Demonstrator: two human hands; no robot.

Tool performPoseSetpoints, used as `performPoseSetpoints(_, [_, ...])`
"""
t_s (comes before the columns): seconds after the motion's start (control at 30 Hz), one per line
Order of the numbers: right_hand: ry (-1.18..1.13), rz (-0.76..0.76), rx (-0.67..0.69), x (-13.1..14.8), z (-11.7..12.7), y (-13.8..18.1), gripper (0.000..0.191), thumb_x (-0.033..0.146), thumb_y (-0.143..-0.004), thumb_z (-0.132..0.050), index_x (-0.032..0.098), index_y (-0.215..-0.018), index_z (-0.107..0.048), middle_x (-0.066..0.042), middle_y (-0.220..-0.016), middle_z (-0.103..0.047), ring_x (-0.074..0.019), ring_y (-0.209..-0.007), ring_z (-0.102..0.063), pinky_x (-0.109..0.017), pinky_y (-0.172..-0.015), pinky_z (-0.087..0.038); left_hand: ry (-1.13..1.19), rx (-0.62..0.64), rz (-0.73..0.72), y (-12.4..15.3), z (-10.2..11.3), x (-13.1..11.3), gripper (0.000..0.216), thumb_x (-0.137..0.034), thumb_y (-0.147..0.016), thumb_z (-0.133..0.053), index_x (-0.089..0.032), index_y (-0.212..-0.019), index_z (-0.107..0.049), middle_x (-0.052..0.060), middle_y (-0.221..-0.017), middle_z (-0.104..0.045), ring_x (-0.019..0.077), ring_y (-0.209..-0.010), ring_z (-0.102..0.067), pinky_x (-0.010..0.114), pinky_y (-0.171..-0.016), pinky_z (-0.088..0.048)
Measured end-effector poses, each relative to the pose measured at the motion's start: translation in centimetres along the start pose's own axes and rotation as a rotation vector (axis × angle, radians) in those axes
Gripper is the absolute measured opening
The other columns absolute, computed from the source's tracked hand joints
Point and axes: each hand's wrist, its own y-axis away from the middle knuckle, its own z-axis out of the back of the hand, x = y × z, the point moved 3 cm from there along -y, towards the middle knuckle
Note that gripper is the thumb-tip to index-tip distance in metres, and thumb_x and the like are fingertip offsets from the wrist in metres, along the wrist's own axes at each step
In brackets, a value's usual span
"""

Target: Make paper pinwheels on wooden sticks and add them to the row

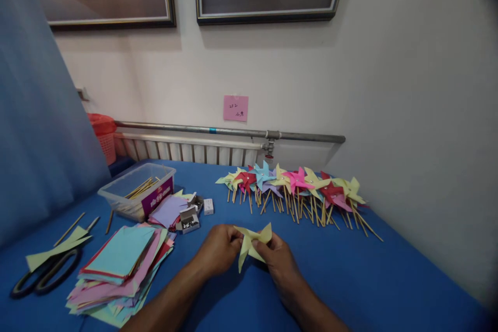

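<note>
A pale yellow paper pinwheel (249, 243) is held between my two hands above the blue tabletop (229, 301). My left hand (221, 246) pinches its left edge, fingers curled in. On the other side my right hand (278, 259) grips it, with the thumb pressed near its centre. No stick shows on this pinwheel. Just beyond my left hand stand a small open box of metal pins (189, 220) and a small white box (208, 206).
Finished pinwheels on sticks (298, 181) lie in a row at the back right. To the left are a stack of coloured paper (120, 254), scissors (54, 272) under a paper strip, and a clear plastic tub (112, 198) holding sticks. A blue curtain (39, 114) hangs at far left.
</note>
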Motion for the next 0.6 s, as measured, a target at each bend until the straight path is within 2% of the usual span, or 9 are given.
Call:
performPoseSetpoints(0.17, [0.012, -0.002, -0.033, -0.2, 0.0, -0.2, 0.035, 0.038, -0.058, -0.087, 0.017, -0.081, -0.071, -0.002, -0.073, -0.073, -0.0189, -0.066, -0.062, -0.028, -0.065, -0.047, -0.04, -0.03, 0.001, 0.0, 0.1, -0.2, 0.018, -0.021, -0.078, -0.051, -0.015, -0.071, -0.067, -0.001, -0.066, -0.059, 0.0112, -0.059, -0.046, 0.022, -0.054, -0.03])
performPoseSetpoints(0.3, [0.009, 0.009, -0.02, -0.3, 0.0, 0.0, 0.034, 0.038, -0.063, -0.085, 0.018, -0.088, -0.072, -0.003, -0.079, -0.074, -0.0191, -0.069, -0.063, -0.028, -0.067, -0.047, -0.036, -0.031, -0.004, 0.1, 0.0, -0.2, 0.021, -0.023, -0.079, -0.05, -0.016, -0.072, -0.068, -0.001, -0.063, -0.058, 0.0115, -0.058, -0.045, 0.023, -0.054, -0.029])
performPoseSetpoints(0.47, [0.038, 0.014, -0.068, -0.7, 0.3, -0.2, 0.033, 0.039, -0.062, -0.083, 0.019, -0.084, -0.069, 0.001, -0.066, -0.068, -0.0173, -0.059, -0.058, -0.028, -0.059, -0.044, -0.016, -0.035, -0.025, 0.0, 0.0, 0.0, 0.02, -0.023, -0.079, -0.05, -0.015, -0.07, -0.066, -0.001, -0.066, -0.06, 0.0115, -0.06, -0.046, 0.023, -0.056, -0.03])
performPoseSetpoints(0.6, [0.054, -0.005, -0.075, -1.3, 0.6, -0.7, 0.034, 0.039, -0.059, -0.085, 0.019, -0.082, -0.068, 0.002, -0.064, -0.067, -0.0164, -0.057, -0.056, -0.027, -0.057, -0.043, -0.037, -0.04, -0.027, 0.0, 0.0, -0.1, 0.019, -0.02, -0.078, -0.049, -0.016, -0.066, -0.063, -0.002, -0.064, -0.058, 0.0106, -0.058, -0.045, 0.023, -0.054, -0.029])
